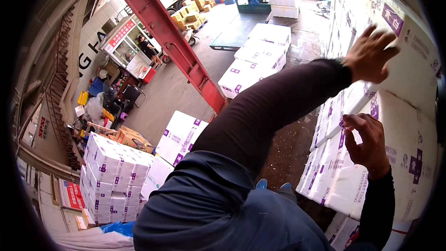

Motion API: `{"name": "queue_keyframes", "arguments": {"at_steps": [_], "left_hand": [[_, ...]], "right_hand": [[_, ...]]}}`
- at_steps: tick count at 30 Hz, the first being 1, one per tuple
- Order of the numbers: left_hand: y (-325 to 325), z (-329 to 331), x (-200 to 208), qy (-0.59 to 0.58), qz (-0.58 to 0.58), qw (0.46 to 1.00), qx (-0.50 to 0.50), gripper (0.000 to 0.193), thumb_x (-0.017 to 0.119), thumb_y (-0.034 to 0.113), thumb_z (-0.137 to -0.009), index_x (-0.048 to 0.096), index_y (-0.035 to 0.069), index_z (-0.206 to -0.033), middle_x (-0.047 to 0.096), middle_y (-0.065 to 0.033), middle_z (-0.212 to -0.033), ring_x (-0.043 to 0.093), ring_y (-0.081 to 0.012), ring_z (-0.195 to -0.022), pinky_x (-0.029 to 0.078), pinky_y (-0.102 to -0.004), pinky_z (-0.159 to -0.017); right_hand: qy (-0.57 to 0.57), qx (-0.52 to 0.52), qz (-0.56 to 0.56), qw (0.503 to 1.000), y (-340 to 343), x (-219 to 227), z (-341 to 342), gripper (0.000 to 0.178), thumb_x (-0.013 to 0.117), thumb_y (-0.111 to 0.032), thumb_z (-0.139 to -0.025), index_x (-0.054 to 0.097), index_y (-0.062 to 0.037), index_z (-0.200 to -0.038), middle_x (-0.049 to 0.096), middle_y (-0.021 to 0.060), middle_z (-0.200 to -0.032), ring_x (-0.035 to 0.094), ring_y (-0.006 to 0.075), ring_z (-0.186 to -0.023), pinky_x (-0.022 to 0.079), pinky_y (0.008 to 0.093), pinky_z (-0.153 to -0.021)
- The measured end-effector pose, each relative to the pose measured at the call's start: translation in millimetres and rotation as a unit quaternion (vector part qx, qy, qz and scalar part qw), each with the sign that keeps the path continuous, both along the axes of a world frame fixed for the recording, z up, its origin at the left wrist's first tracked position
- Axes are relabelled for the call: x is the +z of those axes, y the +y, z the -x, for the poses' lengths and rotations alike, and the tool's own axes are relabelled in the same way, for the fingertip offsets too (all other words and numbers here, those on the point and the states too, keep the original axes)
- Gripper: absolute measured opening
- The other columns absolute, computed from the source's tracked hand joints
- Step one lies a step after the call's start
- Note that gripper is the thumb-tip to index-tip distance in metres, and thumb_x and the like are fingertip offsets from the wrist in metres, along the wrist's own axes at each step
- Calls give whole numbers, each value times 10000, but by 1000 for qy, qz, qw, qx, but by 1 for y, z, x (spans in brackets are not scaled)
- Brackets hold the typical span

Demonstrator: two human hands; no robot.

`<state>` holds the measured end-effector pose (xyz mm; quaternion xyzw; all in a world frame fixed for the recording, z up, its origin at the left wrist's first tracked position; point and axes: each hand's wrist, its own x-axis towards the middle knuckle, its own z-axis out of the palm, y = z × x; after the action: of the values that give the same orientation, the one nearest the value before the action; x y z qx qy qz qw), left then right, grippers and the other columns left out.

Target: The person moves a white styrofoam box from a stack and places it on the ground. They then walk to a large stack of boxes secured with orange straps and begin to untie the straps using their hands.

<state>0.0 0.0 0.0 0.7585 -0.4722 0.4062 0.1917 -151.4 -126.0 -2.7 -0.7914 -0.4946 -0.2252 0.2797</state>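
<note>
- the stack of white boxes (332, 157) fills the person's right side, rising from low beside the legs to above both hands; if an upper box were pulled or bumped off line, those around it could shift too, since they sit packed side by side.
- the dark floor (289, 151) between the person and the stack looks wet and is strewn with pale bits; a foot could slip there under a sideways reach or a load.
- the upper white box (416, 58) stands on the lower white box (403, 167), right behind the left hand; pushed by one hand alone it might twist or tip, and its smooth-looking sides could slide out of a loose hold.
- the left arm (274, 100), in a dark sleeve, stretches across the body toward the right, nearly straight; a reach that long would give little lifting strength.
- the right arm (377, 207) comes up from the lower right corner, forearm steep.
- the left hand (373, 56) has its fingers spread wide and grips nothing; whether it touches the upper white box cannot be told.
- the right hand (368, 142) hangs before the lower white box, half curled, thumb apart from the fingers, nothing held; contact there is unclear too.
</note>
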Motion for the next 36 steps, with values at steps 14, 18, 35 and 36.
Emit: {"name": "queue_keyframes", "arguments": {"at_steps": [14, 18, 35, 36], "left_hand": [[383, 370, -355, 740, -300, 534, 277, 411, 557, 306, -798, 677, 52, -1098, 661, -200, -1122, 622, -356, -1066, 485, -445, -904], [412, 524, -411, 805, -123, 475, 334, 447, 537, 366, -814, 674, 46, -1095, 665, -201, -1102, 620, -364, -1048, 473, -432, -914], [335, 531, -412, 823, 490, 142, 251, 454, 528, 341, -922, 483, 98, -1303, 557, -95, -1217, 644, -255, -768, 542, -400, -626], [342, 535, -420, 810, 514, 142, 243, 441, 533, 349, -918, 502, 90, -1272, 558, -99, -1200, 648, -266, -779, 544, -405, -624]], "right_hand": [[47, -75, 40, 995, -6, 6, 15, 196, 604, 42, -805, 584, -35, -984, 641, 121, -778, 654, 238, -656, 511, 333, -615], [121, -82, 55, 988, 7, -18, 11, 171, 597, 33, -820, 601, -21, -982, 648, 132, -797, 660, 236, -676, 514, 332, -630], [205, -207, 264, 919, -24, -74, -15, 123, 622, -63, -811, 591, -44, -928, 605, 120, -668, 619, 258, -604, 503, 357, -596], [221, -218, 272, 911, -20, -73, -13, 134, 622, -77, -809, 593, -41, -934, 616, 128, -678, 626, 280, -618, 511, 373, -613]]}}
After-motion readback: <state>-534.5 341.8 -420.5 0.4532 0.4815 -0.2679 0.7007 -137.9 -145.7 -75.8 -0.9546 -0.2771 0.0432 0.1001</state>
